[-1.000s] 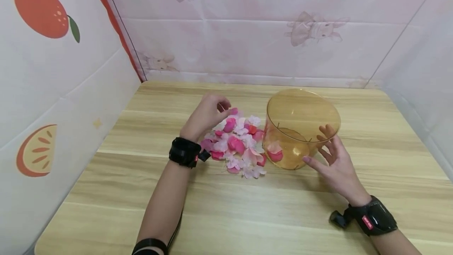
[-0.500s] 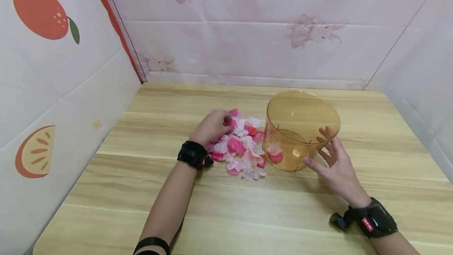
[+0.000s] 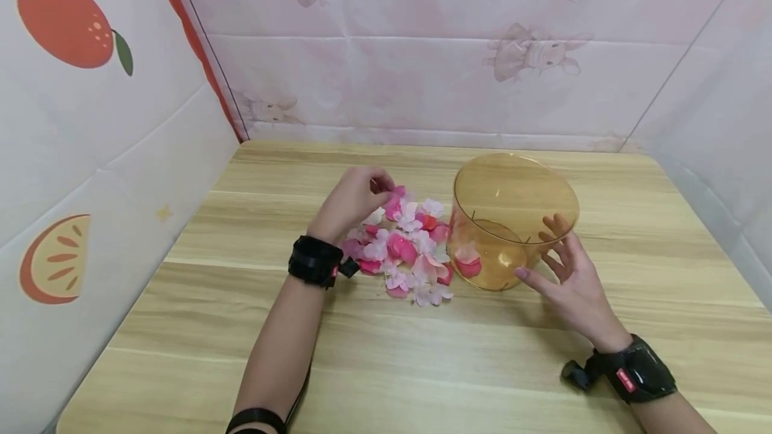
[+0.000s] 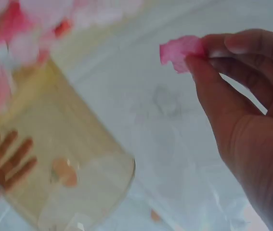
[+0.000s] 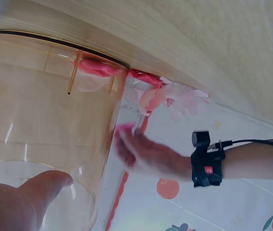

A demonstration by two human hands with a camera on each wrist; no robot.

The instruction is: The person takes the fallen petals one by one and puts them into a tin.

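Note:
A heap of pink, red and white petals (image 3: 407, 246) lies on the wooden table (image 3: 422, 367). My left hand (image 3: 352, 198) hovers over the heap's far left side and pinches one pink petal (image 4: 180, 50) between thumb and fingertips. To the right stands a clear amber plastic tub (image 3: 512, 220), tilted toward me, with a couple of petals (image 3: 469, 261) on its bottom. My right hand (image 3: 567, 273) rests against the tub's near right wall with fingers spread and straight. In the right wrist view the tub (image 5: 45, 130) fills the left half, and my left hand (image 5: 141, 154) shows beyond it.
Printed fabric walls close the table in on the left, back and right. Black camera straps sit on both wrists (image 3: 315, 261) (image 3: 642, 370). Bare wood stretches in front of the heap and tub down to the near edge.
My left hand dipped down onto the petal heap half a second ago and has now lifted again with a pink petal pinched. The right hand and tub stayed put.

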